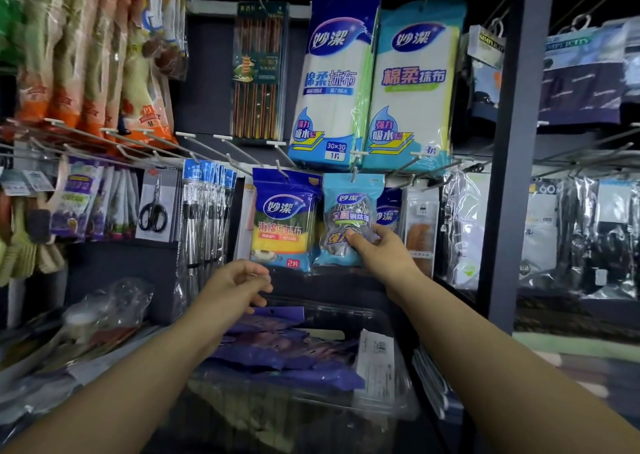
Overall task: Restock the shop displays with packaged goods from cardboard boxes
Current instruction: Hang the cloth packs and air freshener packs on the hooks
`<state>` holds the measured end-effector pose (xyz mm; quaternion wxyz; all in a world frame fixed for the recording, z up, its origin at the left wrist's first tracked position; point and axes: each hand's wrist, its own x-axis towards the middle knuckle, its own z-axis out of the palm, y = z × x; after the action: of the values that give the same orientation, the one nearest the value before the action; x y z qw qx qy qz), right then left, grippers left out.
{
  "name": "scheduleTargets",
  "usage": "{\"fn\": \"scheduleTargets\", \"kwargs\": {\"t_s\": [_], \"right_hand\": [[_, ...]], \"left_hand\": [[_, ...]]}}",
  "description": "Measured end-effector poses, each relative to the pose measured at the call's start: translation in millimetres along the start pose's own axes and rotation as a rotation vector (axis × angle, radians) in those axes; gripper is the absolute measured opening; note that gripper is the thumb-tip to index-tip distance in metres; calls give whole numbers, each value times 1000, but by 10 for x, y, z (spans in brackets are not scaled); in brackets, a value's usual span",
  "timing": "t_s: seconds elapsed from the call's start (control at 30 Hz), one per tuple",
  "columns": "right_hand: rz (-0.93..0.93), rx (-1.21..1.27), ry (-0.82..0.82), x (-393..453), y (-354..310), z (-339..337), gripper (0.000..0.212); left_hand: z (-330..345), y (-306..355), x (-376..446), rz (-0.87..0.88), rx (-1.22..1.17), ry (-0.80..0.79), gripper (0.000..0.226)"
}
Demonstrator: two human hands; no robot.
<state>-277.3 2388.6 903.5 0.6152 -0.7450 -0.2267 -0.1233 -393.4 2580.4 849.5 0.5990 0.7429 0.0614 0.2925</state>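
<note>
A light-blue pack of steel-wool scourers (348,207) hangs from a white peg hook in the middle of the display. My right hand (381,251) grips its lower right corner, thumb across the front. Left of it hangs a blue pack of yellow sponge cloths (284,221). My left hand (239,285) hovers below that pack with fingers loosely curled and nothing in it. Below both hands sits a clear plastic bin (346,318) holding several purple packets (277,353).
Two large cleaning-cloth packs (374,83) hang above. Chopsticks (258,72), rubber gloves (93,55), scissors (156,207) and bare peg hooks (207,142) fill the left side. A dark upright post (516,142) stands at the right, with bagged goods beyond it.
</note>
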Motion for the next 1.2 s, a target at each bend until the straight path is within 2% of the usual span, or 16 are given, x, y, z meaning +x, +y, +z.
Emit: {"fn": "scheduleTargets", "kwargs": {"t_s": [0.23,0.73,0.9,1.07,1.2], "right_hand": [[48,-91,11,365,151,145,72],[93,-251,-15,1105,668,385,64],[95,-124,9,1092,836,374,93],[36,-187,145,583,772,314,79],[-145,-230,228,-78,662,86,56]], "left_hand": [[-106,1,61,23,41,-21,10],[-156,-267,252,-17,-1,-12,10],[-144,-324,216,-35,3,4,10],[-51,-329,65,-22,-8,-5,11],[114,-311,-191,22,-14,-48,12]]}}
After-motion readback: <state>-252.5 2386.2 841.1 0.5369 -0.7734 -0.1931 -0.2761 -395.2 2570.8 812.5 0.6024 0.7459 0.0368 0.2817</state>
